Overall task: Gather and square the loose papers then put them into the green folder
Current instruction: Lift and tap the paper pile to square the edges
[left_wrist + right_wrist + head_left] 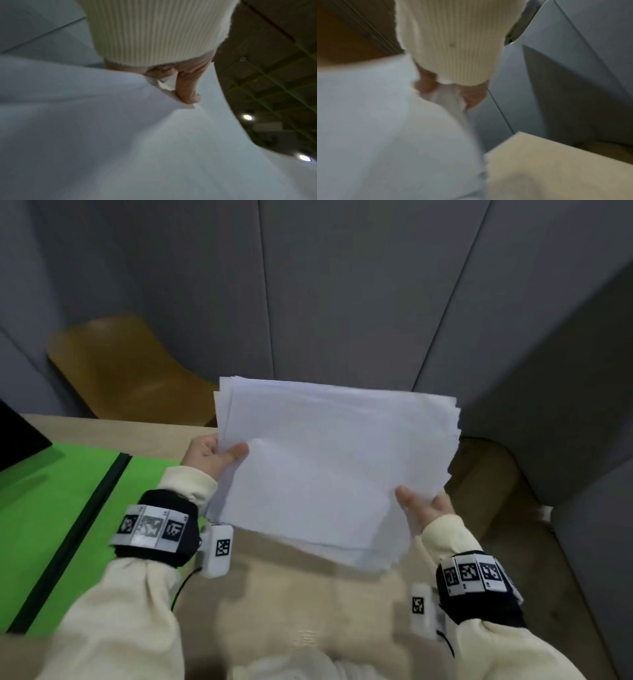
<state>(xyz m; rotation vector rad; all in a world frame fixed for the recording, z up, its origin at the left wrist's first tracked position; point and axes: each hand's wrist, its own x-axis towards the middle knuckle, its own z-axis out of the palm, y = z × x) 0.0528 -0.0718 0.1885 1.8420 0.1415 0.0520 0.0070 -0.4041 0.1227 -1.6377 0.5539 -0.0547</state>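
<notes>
A stack of white papers [329, 460] is held up off the table, its edges slightly uneven. My left hand [219, 453] grips the stack's left edge, thumb on top. My right hand [424, 508] holds the lower right edge, thumb on top and fingers underneath. The green folder [51, 508] lies open on the table at the left, with a dark spine down its middle. In the left wrist view my thumb [187, 89] presses on the papers [120, 135]. In the right wrist view, blurred, my right hand [450, 94] pinches the sheets' edge [385, 121].
The light wooden table [291, 604] lies under the papers. A brown chair [130, 371] stands behind the table at the left. Grey wall panels [342, 285] close off the back and right. A black object [20, 436] sits at the far left by the folder.
</notes>
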